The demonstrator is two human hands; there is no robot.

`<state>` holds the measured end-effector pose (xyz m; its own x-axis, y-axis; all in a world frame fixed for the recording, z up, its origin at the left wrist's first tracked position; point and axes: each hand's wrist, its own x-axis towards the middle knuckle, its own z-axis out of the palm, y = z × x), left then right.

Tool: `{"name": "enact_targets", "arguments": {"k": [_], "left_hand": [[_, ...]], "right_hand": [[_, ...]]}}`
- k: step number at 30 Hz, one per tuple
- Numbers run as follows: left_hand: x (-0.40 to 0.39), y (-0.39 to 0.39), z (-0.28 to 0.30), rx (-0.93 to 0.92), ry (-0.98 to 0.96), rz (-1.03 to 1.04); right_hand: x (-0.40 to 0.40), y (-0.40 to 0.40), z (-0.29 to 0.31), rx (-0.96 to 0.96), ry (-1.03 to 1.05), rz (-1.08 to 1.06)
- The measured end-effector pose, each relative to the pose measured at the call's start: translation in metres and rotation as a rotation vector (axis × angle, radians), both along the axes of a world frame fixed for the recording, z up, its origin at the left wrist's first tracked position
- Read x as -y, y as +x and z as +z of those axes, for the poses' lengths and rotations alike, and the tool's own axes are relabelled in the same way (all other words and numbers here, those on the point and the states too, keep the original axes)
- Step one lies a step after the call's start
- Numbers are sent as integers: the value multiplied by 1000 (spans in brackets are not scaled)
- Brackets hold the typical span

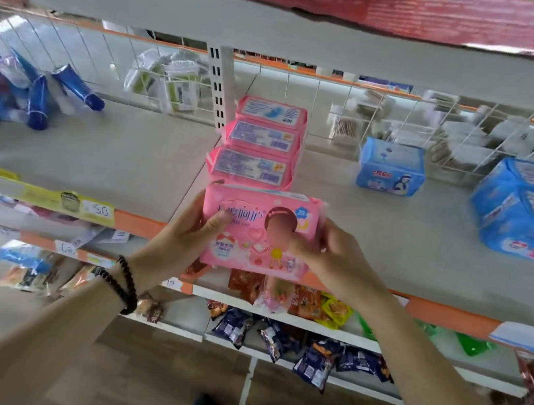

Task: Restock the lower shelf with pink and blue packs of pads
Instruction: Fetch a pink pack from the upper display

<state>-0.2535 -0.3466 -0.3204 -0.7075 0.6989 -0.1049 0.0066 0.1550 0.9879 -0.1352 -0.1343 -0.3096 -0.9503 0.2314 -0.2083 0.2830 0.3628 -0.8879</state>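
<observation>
A pink pack of pads [257, 214] stands upright at the front edge of the white shelf [390, 248]. My left hand [189, 236] grips its left side with the thumb on the front. My right hand [327, 253] grips its right side. Directly behind it, a row of three more pink packs [261, 139] runs back toward the wire grid. A single blue pack [391, 167] stands to the right of that row. Further right, at the frame edge, sits a group of blue packs [531, 210].
Blue tubes [43, 92] lie on the shelf's left section. A white upright post [218, 87] and a wire grid back [409, 119] close the rear. An upper shelf [284, 28] hangs above. Snack bags [306, 347] fill lower shelves. An orange price rail [449, 316] lines the front.
</observation>
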Motion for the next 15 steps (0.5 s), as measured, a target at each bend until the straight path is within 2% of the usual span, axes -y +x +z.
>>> {"name": "enact_targets", "arguments": {"k": [6, 11, 15], "left_hand": [[22, -50, -12, -101, -115, -24], [35, -73, -26, -80, -124, -38], [36, -82, -34, -140, -136, -33]], "right_hand": [[21, -40, -11, -70, 94, -57], [32, -53, -16, -131, 206, -36], [34, -54, -27, -123, 236, -24]]}}
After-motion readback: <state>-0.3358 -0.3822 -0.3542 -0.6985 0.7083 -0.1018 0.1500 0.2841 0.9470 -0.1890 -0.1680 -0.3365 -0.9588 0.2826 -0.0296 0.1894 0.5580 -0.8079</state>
